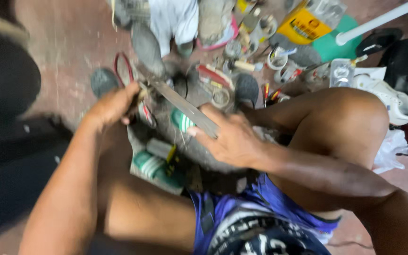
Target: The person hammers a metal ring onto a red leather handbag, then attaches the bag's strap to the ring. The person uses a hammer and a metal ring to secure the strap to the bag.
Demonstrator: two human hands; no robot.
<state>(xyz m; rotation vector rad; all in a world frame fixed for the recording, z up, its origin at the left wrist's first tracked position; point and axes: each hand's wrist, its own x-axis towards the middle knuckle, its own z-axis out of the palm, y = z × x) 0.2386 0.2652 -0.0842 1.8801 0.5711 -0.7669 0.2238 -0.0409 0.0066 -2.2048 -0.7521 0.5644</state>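
Head view, nearest first: the person sits low with bare knees raised, blue patterned shorts (260,222) at the bottom edge. Between the knees lies a green-and-white striped shoe (154,165) on the floor. Above it both hands work a long flat metal file (185,108), grey and dull, held slanting from upper left to lower right. The left hand (112,106) is closed round the file's upper end, though blur hides what exactly sits under its grip. The right hand (230,137) lies on the lower end, fingers spread and pressing flat rather than wrapped. This looks like a filing or sharpening stroke in hand; a further stroke would call for steady pressure from both ends. Farther off, the reddish floor (67,42) carries red-handled pliers (121,66), a yellow container (303,23), a white sneaker (393,99) and a white pipe (378,21).
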